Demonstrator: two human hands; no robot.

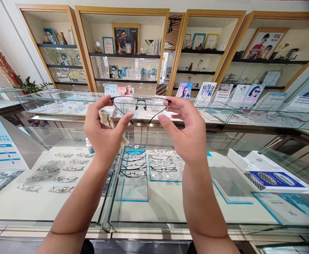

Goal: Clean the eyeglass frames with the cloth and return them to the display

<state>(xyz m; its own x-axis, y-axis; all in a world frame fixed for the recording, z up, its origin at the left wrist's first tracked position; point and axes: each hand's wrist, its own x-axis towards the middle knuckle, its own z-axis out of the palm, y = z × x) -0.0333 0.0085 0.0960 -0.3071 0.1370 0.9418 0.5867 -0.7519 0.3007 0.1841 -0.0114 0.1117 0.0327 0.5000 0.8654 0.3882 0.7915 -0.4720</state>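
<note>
A pair of eyeglasses (141, 102) with a dark browline frame and clear lenses is held up above the glass counter, its temples pointing toward me. My left hand (104, 130) grips the left end of the frame between fingers and thumb. Tucked in that same palm is a crumpled beige cloth (106, 120), part of which hangs below the hand. My right hand (187, 127) pinches the right end of the frame, its thumb near the temple. Below, inside the counter, lie rows of eyeglasses (133, 173).
The glass display counter (154, 222) spans the front. A small white bottle (89, 145) stands left. An open white box (271, 173) is at right, and a sign board (4, 144) at far left. Behind are another display case (72, 107), advertising cards (206, 91) and wooden shelves (122, 54).
</note>
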